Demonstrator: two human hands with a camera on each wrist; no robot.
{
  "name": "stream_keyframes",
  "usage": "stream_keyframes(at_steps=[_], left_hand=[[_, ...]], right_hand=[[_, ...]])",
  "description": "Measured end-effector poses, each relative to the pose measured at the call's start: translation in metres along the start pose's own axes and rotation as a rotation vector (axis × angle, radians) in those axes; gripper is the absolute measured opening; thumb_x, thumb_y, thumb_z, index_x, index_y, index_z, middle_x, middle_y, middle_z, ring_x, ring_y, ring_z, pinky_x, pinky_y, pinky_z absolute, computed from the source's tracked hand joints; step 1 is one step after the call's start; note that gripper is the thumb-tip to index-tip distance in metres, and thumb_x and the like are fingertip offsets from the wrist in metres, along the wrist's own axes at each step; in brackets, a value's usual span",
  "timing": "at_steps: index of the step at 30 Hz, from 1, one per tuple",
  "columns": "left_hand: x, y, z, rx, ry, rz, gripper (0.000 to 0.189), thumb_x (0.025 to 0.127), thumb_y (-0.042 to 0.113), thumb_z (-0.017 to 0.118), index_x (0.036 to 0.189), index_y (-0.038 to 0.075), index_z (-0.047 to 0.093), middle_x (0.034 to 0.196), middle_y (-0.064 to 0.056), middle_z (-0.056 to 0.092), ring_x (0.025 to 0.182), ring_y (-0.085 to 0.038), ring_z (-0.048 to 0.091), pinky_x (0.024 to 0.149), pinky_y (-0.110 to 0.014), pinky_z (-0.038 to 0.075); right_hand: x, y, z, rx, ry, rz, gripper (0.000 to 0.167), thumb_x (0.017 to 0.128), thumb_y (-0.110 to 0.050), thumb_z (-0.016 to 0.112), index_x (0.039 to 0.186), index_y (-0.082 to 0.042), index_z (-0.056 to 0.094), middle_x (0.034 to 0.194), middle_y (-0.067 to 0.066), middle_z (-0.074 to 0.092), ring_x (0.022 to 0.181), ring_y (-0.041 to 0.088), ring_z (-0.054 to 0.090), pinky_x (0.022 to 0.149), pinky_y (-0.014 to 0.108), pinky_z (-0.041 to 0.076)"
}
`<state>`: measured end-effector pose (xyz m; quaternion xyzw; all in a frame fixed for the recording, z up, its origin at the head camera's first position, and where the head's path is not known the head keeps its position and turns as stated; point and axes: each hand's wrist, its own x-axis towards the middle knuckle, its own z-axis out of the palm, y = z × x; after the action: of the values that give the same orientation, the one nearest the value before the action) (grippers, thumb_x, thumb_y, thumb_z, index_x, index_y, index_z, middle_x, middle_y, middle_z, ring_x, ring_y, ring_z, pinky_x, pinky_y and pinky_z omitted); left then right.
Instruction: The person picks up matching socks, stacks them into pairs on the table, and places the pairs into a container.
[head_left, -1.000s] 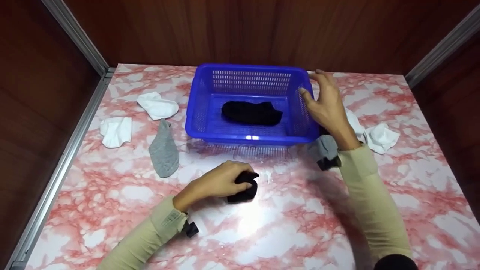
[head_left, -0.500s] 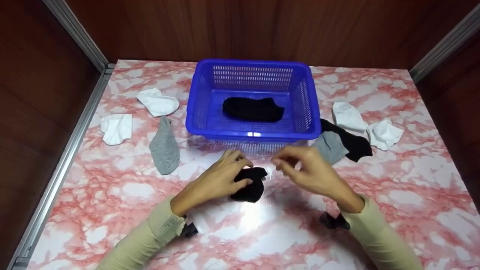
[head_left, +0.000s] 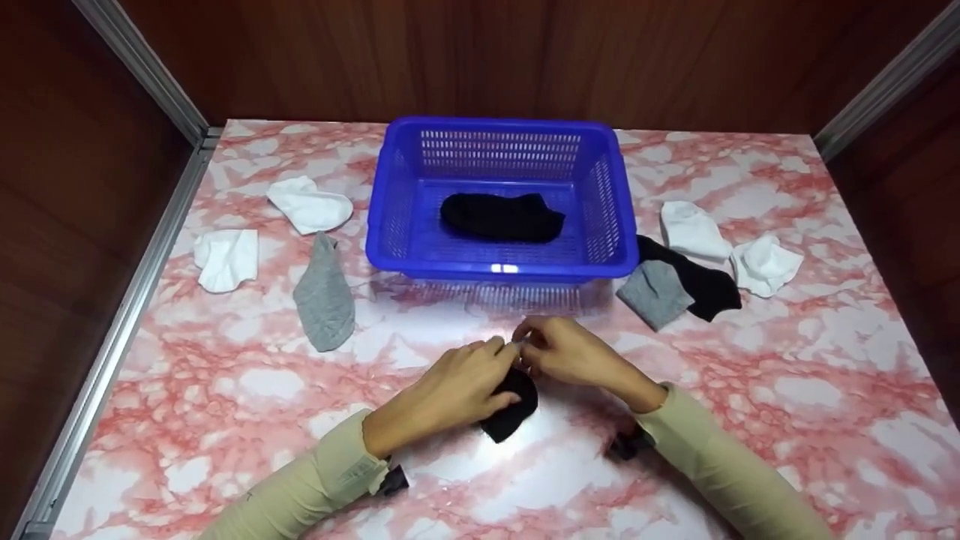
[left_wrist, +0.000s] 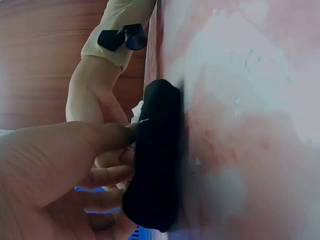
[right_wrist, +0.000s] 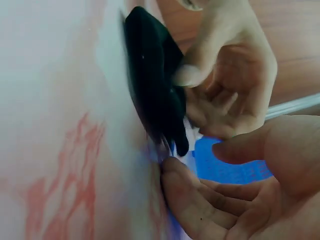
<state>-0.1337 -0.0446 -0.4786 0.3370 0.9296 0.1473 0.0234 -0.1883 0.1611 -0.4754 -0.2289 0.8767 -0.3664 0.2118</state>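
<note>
My left hand (head_left: 454,386) holds a folded black sock (head_left: 516,405) close over the table, in front of the basket. In the right wrist view its thumb lies on the sock's side, with the fingers behind. At the sock's far end is my right hand (head_left: 577,360), its fingertips bent towards the fabric. The right wrist view shows a gap between this hand's thumb (right_wrist: 227,152) and its forefinger, which is right at the sock's end. The left wrist view has the sock (left_wrist: 157,160) edge-on, a thick dark roll beside the left thumb.
A blue plastic basket (head_left: 495,271) at the back holds another black sock (head_left: 502,217). On the left lie white socks (head_left: 311,206) and a grey sock (head_left: 325,300). On the right are a grey sock (head_left: 655,295), a black sock (head_left: 712,289) and white socks (head_left: 694,231).
My right hand has come from the basket's right rim down to the black sock's end. The left hand has shifted slightly right and towards me with the sock, which is turned.
</note>
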Motion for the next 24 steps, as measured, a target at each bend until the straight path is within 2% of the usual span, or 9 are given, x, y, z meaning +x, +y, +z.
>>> stream_keyframes(at_steps=[5, 10, 15, 19, 21, 24], left_hand=[[-0.003, -0.004, -0.002, -0.146, -0.022, 0.026, 0.038, 0.092, 0.018, 0.080, 0.121, 0.003, 0.063, 0.113, -0.011, 0.064, 0.095, -0.024, 0.067, 0.086, -0.037, 0.061], [-0.006, -0.007, -0.005, -0.263, -0.070, 0.096, 0.034, 0.090, 0.004, 0.077, 0.120, 0.006, 0.062, 0.121, -0.011, 0.065, 0.106, -0.025, 0.066, 0.096, -0.039, 0.058], [-0.009, -0.011, -0.015, -0.287, -0.119, 0.145, 0.041, 0.091, 0.000, 0.071, 0.131, 0.006, 0.061, 0.128, -0.011, 0.069, 0.118, -0.027, 0.066, 0.107, -0.039, 0.055], [-0.014, -0.019, -0.030, -0.300, -0.064, 0.176, 0.051, 0.091, -0.001, 0.068, 0.140, 0.008, 0.058, 0.134, -0.009, 0.069, 0.124, -0.028, 0.063, 0.114, -0.042, 0.050], [-0.017, -0.024, -0.038, -0.282, -0.030, 0.169, 0.050, 0.087, -0.003, 0.068, 0.135, 0.011, 0.063, 0.127, -0.007, 0.071, 0.120, -0.027, 0.063, 0.112, -0.043, 0.049], [-0.018, -0.032, -0.044, -0.216, 0.001, 0.146, 0.041, 0.081, -0.007, 0.067, 0.116, 0.015, 0.072, 0.111, -0.003, 0.074, 0.108, -0.025, 0.063, 0.103, -0.043, 0.049]], right_hand=[[0.012, -0.004, 0.004, -0.079, -0.002, 0.007, 0.012, 0.096, -0.012, 0.064, 0.099, -0.006, 0.074, 0.078, 0.002, 0.069, 0.066, 0.010, 0.059, 0.060, 0.026, 0.051], [0.020, -0.005, 0.007, -0.077, -0.024, 0.036, 0.007, 0.090, -0.010, 0.068, 0.086, -0.011, 0.074, 0.071, -0.004, 0.064, 0.064, 0.010, 0.056, 0.057, 0.023, 0.045], [0.019, -0.004, 0.007, -0.135, -0.035, 0.038, 0.006, 0.079, -0.006, 0.071, 0.079, -0.012, 0.074, 0.069, -0.005, 0.065, 0.066, 0.011, 0.057, 0.061, 0.026, 0.048], [0.007, 0.002, -0.003, -0.220, 0.016, 0.068, 0.007, 0.085, -0.013, 0.071, 0.078, -0.015, 0.070, 0.073, -0.004, 0.067, 0.069, 0.013, 0.060, 0.066, 0.033, 0.051], [-0.001, 0.006, -0.009, -0.254, 0.036, 0.082, 0.009, 0.088, -0.016, 0.071, 0.080, -0.015, 0.069, 0.075, -0.003, 0.067, 0.071, 0.014, 0.061, 0.068, 0.035, 0.052], [-0.014, 0.014, -0.020, -0.285, 0.051, 0.089, 0.011, 0.091, -0.020, 0.071, 0.081, -0.015, 0.069, 0.076, -0.003, 0.068, 0.074, 0.015, 0.063, 0.071, 0.037, 0.053]])
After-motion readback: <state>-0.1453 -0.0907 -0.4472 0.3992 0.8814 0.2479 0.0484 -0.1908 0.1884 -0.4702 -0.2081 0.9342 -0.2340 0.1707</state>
